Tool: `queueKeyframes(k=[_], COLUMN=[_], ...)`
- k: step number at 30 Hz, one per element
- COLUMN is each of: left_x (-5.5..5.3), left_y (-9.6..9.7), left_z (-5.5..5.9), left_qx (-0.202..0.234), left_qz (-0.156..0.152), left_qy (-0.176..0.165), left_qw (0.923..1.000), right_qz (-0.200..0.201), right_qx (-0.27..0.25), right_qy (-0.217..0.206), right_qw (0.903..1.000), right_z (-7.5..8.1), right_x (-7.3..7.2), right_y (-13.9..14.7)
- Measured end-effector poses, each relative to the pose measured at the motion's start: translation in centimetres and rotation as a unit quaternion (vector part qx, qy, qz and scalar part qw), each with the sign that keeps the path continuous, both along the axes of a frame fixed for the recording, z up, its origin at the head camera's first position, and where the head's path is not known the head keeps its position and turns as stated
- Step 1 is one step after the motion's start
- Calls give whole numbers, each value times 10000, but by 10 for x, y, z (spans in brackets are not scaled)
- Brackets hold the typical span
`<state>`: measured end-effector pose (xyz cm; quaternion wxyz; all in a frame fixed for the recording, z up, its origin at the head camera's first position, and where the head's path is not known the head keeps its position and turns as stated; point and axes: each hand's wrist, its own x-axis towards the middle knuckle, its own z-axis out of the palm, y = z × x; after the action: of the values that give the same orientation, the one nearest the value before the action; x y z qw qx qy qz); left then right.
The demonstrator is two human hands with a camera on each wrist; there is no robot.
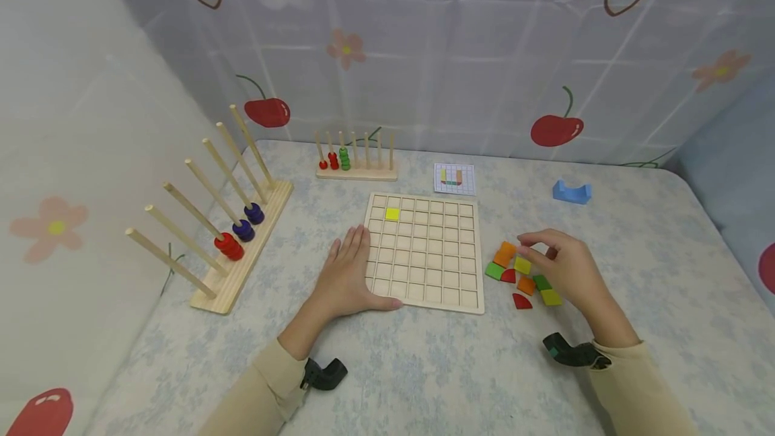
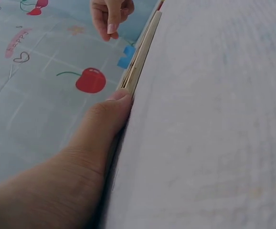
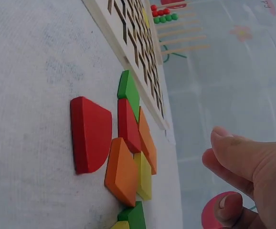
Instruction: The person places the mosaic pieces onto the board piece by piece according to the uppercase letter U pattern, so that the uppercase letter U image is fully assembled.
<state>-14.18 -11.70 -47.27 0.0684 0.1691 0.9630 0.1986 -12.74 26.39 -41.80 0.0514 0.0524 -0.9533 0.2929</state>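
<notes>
A square wooden grid board (image 1: 424,254) lies on the table with one yellow square tile (image 1: 392,214) in its upper left part. My left hand (image 1: 348,281) rests against the board's left side, fingers straight, its thumb touching the near edge. Over the loose tiles hovers my right hand (image 1: 563,264), fingers loosely bent. In the right wrist view nothing shows between its thumb and fingers. Below it lie a red quarter-round tile (image 3: 91,136), an orange tile (image 3: 122,171), a yellow tile (image 3: 143,175), a green tile (image 3: 129,93) and several others.
A printed pattern card (image 1: 455,179) lies behind the board. A small bead rack (image 1: 357,173) stands at the back; a larger one (image 1: 254,247), with red and blue rings, stands at left. A blue notched block (image 1: 572,192) sits at the back right.
</notes>
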Motion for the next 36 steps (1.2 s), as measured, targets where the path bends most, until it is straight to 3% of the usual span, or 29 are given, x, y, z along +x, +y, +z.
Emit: queueKeyframes(k=[13,21,36], left_x=[2,2,2], left_y=[0,0,0], left_z=[-2,-2,-1], left_qx=[56,18,-25], left_qz=[25,32,-38], left_qy=[123,129,198], left_qw=[9999,9999,9998], right_qz=[-167,-220,-141], right_qx=[-57,3,155], right_qy=[56,-199,-222], right_qw=[9998,9996,9995], right_z=[-7,-10,-20], right_x=[6,8,5], right_y=[7,11,13])
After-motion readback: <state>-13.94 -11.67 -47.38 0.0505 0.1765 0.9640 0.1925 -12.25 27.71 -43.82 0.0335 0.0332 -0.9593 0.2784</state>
